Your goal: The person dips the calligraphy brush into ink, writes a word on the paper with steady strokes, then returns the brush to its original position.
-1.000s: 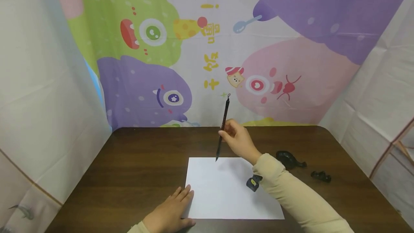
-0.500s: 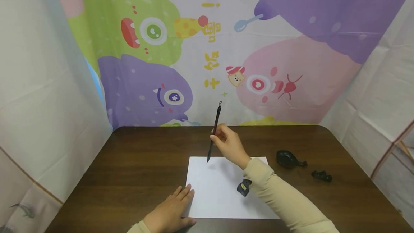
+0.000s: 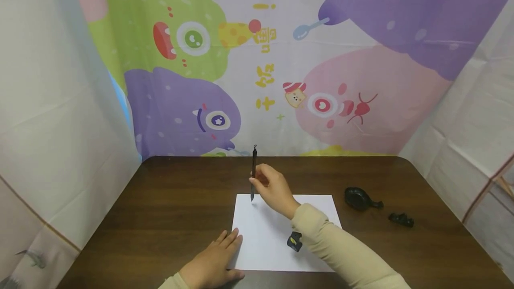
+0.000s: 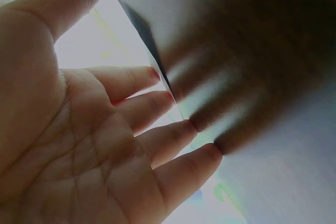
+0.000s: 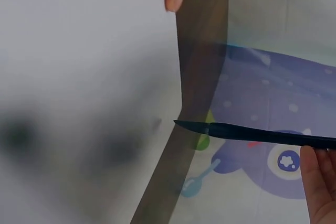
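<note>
My right hand pinches a dark calligraphy brush by its handle. The brush stands nearly upright, its pointed tip down, close over the upper left part of a white sheet of paper. In the right wrist view the brush lies across the picture, its dark bristles coming to a fine point beside the sheet's corner. My left hand lies with fingers spread at the sheet's left edge, fingertips on the paper. Seen from the left wrist, the palm and straight fingers of the left hand fill the near side.
To the right of the sheet on the brown table sit a black, rounded object with a spout-like end and a smaller dark, lumpy piece. A black wrist camera hangs below the right sleeve. Behind the table is a cartoon curtain.
My right hand has moved left and toward me with the brush, which has come lower and more upright over the sheet's upper left. The left hand has stayed in place.
</note>
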### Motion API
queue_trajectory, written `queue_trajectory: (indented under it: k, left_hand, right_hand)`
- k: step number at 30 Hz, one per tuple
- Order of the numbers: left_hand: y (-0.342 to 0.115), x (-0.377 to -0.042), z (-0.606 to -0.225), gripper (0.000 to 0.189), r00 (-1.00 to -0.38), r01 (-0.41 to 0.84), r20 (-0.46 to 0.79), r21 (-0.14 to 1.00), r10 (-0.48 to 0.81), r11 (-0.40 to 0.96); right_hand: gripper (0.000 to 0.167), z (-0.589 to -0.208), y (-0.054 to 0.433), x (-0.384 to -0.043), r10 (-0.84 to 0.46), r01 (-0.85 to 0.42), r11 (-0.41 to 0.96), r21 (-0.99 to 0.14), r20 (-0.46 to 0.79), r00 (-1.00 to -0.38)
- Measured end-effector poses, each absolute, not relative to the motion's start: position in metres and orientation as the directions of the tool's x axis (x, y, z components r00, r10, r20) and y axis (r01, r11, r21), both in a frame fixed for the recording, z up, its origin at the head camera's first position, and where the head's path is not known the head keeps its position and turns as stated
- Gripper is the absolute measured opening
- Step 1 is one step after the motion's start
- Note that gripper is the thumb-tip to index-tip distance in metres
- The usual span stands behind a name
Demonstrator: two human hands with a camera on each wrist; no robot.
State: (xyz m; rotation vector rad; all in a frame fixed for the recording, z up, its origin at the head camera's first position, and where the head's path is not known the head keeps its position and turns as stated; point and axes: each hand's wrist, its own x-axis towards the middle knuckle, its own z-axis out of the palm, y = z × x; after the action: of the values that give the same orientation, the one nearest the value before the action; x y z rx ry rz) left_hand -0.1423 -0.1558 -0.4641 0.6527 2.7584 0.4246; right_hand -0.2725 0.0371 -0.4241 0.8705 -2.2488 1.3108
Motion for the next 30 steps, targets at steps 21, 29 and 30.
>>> queue_trajectory:
  k: [21, 29, 30]
  left_hand:
    - [-0.1548, -0.1423, -0.4624, 0.084, -0.861, 0.400, -0.185, 0.330, 0.474, 0.855]
    - [-0.1539, -0.1417, -0.4596, 0.084, -0.862, 0.387, -0.197, 0.340, 0.467, 0.857]
    - [-0.1539, -0.1416, -0.4592, 0.084, -0.861, 0.388, -0.196, 0.340, 0.469, 0.856]
  right_hand:
    - [0.012, -0.4328, 0.0302, -0.2658, -0.387, -0.723, 0.368, -0.585, 0.610, -0.691]
    - [0.011, -0.4337, 0.0311, -0.2641, -0.401, -0.722, 0.364, -0.589, 0.600, -0.692]
    - [0.011, -0.4337, 0.0312, -0.2641, -0.402, -0.723, 0.363, -0.587, 0.601, -0.690]
